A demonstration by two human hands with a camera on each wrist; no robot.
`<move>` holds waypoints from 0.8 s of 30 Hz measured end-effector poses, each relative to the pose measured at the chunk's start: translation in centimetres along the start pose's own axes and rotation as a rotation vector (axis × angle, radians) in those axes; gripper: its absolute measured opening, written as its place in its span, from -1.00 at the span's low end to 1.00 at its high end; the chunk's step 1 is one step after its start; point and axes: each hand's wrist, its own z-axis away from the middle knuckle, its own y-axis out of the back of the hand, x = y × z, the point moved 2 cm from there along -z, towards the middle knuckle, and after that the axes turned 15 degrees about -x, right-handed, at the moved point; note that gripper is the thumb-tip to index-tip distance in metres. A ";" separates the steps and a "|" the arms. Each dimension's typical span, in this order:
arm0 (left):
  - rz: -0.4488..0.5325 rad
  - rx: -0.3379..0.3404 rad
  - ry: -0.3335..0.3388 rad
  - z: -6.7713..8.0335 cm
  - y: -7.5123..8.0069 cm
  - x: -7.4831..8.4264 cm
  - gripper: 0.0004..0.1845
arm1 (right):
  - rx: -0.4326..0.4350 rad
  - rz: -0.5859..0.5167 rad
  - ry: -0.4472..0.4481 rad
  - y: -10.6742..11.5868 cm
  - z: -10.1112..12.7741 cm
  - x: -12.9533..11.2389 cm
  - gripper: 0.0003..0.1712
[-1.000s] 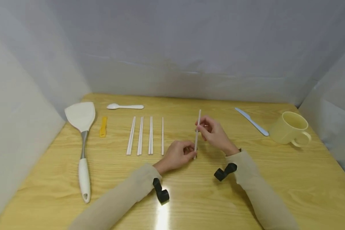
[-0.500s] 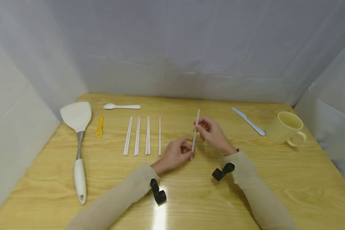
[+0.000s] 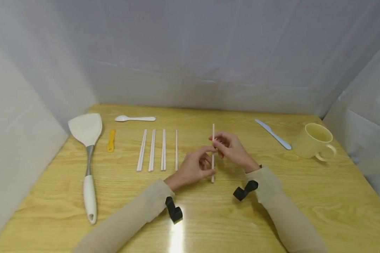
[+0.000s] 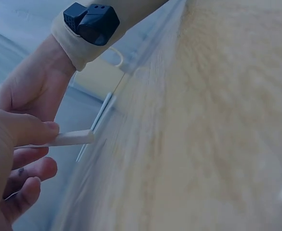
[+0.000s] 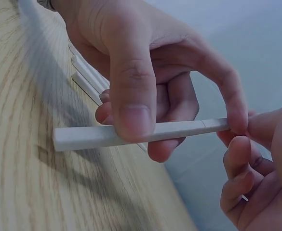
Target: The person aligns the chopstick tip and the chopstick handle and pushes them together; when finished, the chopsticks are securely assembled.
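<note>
Both hands hold one white chopstick (image 3: 213, 128) that lies lengthwise above the table. My left hand (image 3: 194, 166) pinches it near its front end, thumb on one side and middle fingers on the other. The left index finger stretches along it to the right fingertips, as the right wrist view shows. My right hand (image 3: 233, 150) pinches it farther back between thumb and fingers. To the left lie three pairs of white chopsticks, a left pair (image 3: 141, 151), a middle pair (image 3: 151, 151) and a right pair (image 3: 163, 151), then a single chopstick (image 3: 176, 151) nearest my left hand.
A white spatula (image 3: 89, 158) lies far left, beside a small yellow-orange strip (image 3: 111, 140). Behind the chopsticks is a white spoon (image 3: 135, 118). A light blue knife (image 3: 273, 134) and a yellow mug (image 3: 311, 142) are at the right. Pale sheeting (image 3: 190, 52) encloses the table.
The held chopstick has swung from slanted to nearly straight front to back, its front end now showing more below the left thumb. The left index finger has reached farther along it.
</note>
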 end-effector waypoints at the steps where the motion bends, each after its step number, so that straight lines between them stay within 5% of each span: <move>1: -0.004 -0.011 0.007 0.0 0.1 0.1 -0.39 | -0.004 0.002 -0.001 0.0 0.0 0.0 -0.78; 9: -0.078 -0.102 0.060 0.4 1.2 -0.2 -0.37 | -0.006 0.019 -0.040 -0.1 -0.2 0.1 -0.70; 14: -0.135 -0.118 0.150 1.5 2.5 -1.1 -0.37 | 0.087 0.038 -0.058 0.3 0.4 0.3 -0.58; 20: -0.185 -0.101 0.296 2.9 4.6 -1.9 -0.39 | 0.188 0.201 -0.045 2.0 2.2 0.2 -0.45; 24: -0.275 -0.082 0.323 3.4 5.6 -2.1 -0.38 | 0.243 0.307 -0.038 3.9 3.6 -0.1 -0.41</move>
